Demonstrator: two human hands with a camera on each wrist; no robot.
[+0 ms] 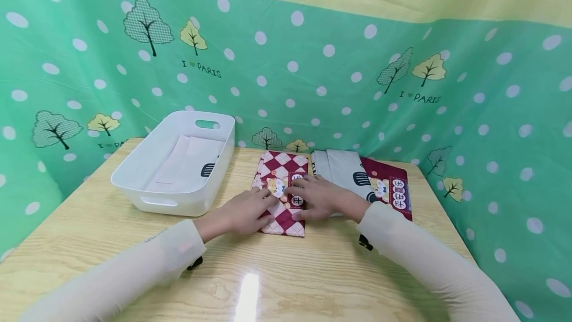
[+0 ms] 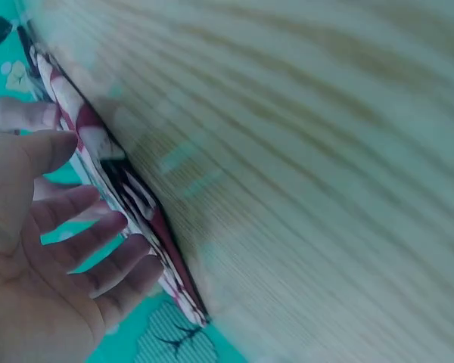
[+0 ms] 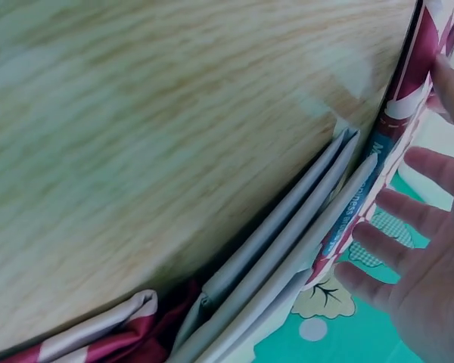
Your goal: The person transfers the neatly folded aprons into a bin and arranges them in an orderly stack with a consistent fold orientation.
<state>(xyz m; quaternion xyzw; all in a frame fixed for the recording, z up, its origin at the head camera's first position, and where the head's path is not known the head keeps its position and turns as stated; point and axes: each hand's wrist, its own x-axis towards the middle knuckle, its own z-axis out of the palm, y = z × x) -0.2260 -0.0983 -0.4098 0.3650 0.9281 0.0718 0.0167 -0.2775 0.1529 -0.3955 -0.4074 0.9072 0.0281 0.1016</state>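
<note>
A folded red-and-white checked cloth (image 1: 281, 222) with a cartoon animal print lies on the table in the head view. On its left part rests my left hand (image 1: 250, 210), fingers loosely bent over the fabric. My right hand (image 1: 319, 198) touches the right part, its fingers spread across the printed label. From the left wrist view, the thin layered edge of the checked cloth (image 2: 155, 215) runs along the fingertips of the left hand (image 2: 60, 249). In the right wrist view the right hand (image 3: 424, 249) has its fingers extended beside the cloth (image 3: 416, 68).
Right of the checked cloth lies a folded grey cloth (image 1: 344, 168) with a spatula print, overlapping a dark red cloth (image 1: 386, 173). At the left stands a white plastic basket (image 1: 174, 202) holding a folded pale cloth (image 1: 192, 155). A green dotted curtain (image 1: 286, 73) hangs behind the wooden table (image 1: 295, 282).
</note>
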